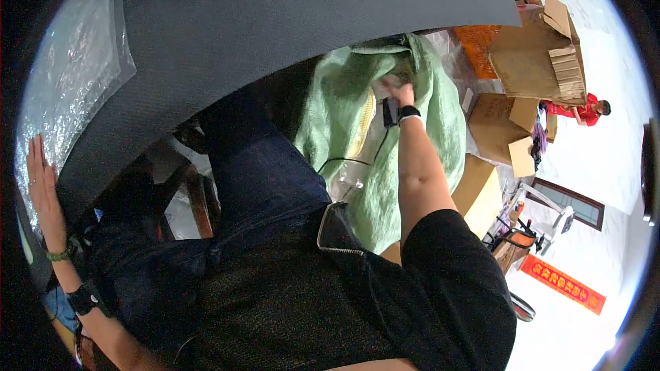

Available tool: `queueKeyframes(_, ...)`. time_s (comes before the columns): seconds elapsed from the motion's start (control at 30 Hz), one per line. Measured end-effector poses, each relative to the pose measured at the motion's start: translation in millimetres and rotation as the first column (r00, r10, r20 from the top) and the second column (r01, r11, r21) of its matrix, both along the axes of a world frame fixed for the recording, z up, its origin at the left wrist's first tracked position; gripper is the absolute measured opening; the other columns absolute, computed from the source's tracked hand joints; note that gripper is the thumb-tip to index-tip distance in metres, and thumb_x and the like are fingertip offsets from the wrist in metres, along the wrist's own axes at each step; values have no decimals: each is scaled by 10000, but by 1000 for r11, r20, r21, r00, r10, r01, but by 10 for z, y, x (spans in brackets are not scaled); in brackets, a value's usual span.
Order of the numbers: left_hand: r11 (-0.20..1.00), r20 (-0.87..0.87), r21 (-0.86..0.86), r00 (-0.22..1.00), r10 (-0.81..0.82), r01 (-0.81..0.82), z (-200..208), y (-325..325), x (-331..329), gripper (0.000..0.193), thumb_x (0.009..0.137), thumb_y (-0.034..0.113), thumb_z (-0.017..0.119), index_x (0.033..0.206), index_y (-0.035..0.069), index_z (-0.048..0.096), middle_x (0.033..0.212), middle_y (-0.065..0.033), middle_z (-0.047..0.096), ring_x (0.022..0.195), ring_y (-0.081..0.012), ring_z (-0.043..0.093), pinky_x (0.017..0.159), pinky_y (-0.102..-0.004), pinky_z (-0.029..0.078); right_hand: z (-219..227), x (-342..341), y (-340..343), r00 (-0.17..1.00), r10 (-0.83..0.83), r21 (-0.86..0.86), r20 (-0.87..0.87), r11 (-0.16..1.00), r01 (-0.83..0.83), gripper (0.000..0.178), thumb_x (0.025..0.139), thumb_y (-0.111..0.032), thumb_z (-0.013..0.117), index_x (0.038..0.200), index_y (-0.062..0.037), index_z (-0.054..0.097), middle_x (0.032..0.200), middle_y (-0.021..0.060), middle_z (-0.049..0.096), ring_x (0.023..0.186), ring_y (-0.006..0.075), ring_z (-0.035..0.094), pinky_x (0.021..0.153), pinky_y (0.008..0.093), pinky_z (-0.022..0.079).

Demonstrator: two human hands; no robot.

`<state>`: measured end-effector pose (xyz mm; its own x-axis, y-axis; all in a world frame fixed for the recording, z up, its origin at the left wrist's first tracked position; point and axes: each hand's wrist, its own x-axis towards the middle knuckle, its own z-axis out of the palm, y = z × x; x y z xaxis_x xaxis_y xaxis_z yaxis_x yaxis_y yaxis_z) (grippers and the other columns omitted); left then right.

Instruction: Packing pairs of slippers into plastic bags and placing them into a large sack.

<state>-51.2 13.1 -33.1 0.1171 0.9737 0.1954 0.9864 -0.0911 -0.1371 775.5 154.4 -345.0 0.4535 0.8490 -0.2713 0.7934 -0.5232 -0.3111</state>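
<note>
My left hand point(47, 196) lies with its fingers stretched out at the left edge of a dark grey table top point(275, 20), against clear plastic film point(75, 62). Down to my right, my right hand point(400, 91) reaches into the mouth of a large green woven sack point(440, 117). Its fingers are blurred and partly hidden, so what they touch cannot be made out. Inside the sack, a yellow strip point(364, 126) and pale, clear plastic point(347, 182) show beside my wrist. Both wrists wear dark bands.
Open cardboard boxes point(498, 124) stand beyond the sack on the right, with a larger carton point(533, 55) behind. A person in a red top point(583, 111) is farther off. An orange crate-like object point(476, 48) sits by the table's edge. A red banner point(560, 284) hangs on the white wall.
</note>
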Motion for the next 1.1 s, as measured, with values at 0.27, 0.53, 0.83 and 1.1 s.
queueKeyframes(0.27, 1000, 47, 2, 999, -2, 2, -109, 74, -36, 490, 1021, 317, 317, 1467, 117, 350, 1539, -97, 290, 1432, -249, 243, 1175, -393, 173, -746, 147, -435, 985, -171, 175, 30, 971, 164, 1310, 459, -698, 819, 1281, 211, 358, 1310, 343, 471, 1296, 426, 401, 1095, 410, 291)
queueKeyframes(0.53, 1000, 36, 2, 999, 11, -11, 11, 1, 29, 493, 1021, 328, 311, 1470, 125, 345, 1537, -94, 297, 1435, -247, 235, 1175, -391, 174, -590, -395, -587, 974, -179, -192, -141, 970, 151, 797, 554, -500, 835, 1020, 112, 626, 1047, 284, 650, 1027, 358, 632, 916, 394, 466)
queueKeyframes(0.83, 1000, -32, 16, 999, 5, -5, 33, 24, 49, 500, 1018, 341, 307, 1472, 135, 342, 1536, -81, 303, 1437, -247, 229, 1178, -399, 166, -341, -643, -656, 944, -54, 203, 324, 979, -14, 655, 603, -463, 831, 857, 118, 665, 865, 243, 690, 859, 372, 669, 775, 411, 508)
queueKeyframes(1.1, 999, -61, 34, 998, 9, -7, -50, 23, -3, 508, 1017, 374, 298, 1479, 164, 330, 1540, -42, 298, 1437, -234, 226, 1186, -395, 162, -139, -154, -655, 574, -407, -277, -710, 912, 303, 372, 705, -254, 837, 837, 65, 697, 767, 83, 685, 571, 169, 615, 560, 330, 477)
